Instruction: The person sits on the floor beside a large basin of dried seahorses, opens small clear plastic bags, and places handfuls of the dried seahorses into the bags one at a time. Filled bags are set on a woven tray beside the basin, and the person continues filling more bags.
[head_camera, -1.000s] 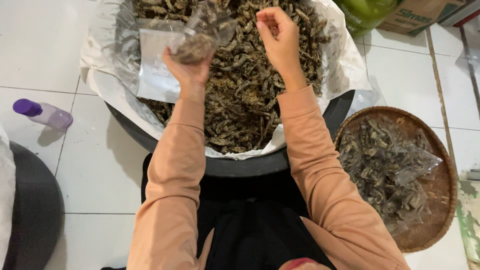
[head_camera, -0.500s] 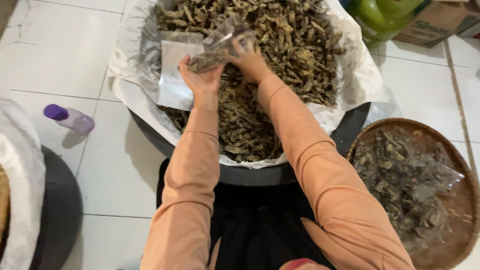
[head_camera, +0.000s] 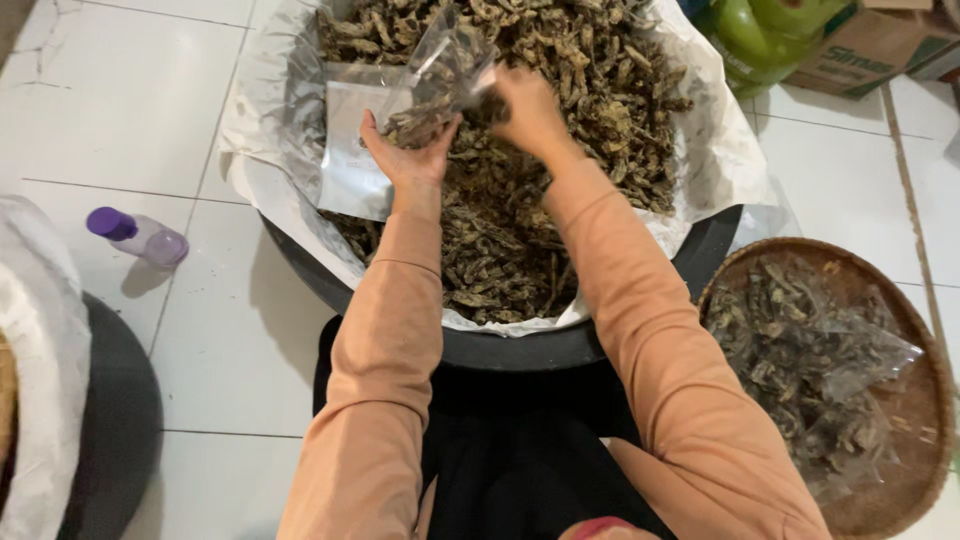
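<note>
The left hand (head_camera: 408, 155) is clamped on a small clear plastic bag (head_camera: 440, 80) over the far-left edge of the big black paper-lined tub (head_camera: 520, 345) of dried brown bits, and the right hand (head_camera: 525, 105), fingers together, pushes bits in

White tiled floor (head_camera: 130, 120) bears black basin (head_camera: 500, 350), woven tray (head_camera: 920, 420), purple-capped bottle (head_camera: 140, 235)

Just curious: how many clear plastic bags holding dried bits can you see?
2: one bag held by both hands over the basin, one filled bag lying in the woven tray; others may be hidden.
</note>
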